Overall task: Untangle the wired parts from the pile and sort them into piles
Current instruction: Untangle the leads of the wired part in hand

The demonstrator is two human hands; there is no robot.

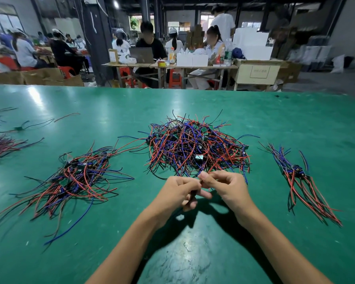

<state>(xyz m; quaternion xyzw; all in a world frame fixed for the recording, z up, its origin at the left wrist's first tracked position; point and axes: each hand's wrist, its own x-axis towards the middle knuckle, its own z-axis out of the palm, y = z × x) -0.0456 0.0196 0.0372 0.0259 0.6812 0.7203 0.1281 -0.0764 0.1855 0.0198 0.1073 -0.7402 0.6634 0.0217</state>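
Observation:
A big tangled pile of red, blue and black wired parts (pixel 195 146) lies mid-table on the green table (pixel 193 253). Just in front of it my left hand (pixel 180 191) grips a small dark wired part (pixel 193 196), its fingers curled round it. My right hand (pixel 223 185) pinches wires that lead from the pile's near edge, thumb and fingers meeting beside my left hand. A looser heap of wired parts (pixel 74 181) spreads out on the left. On the right lies a combed-out bundle (pixel 301 181), its wires running the same way.
More wires lie at the far left edge (pixel 0 146), with a stray part (pixel 21 128) behind them. Beyond the table's far edge, people sit at benches (pixel 168 66) with boxes and bottles. Cardboard boxes (pixel 39 77) stand at the back left.

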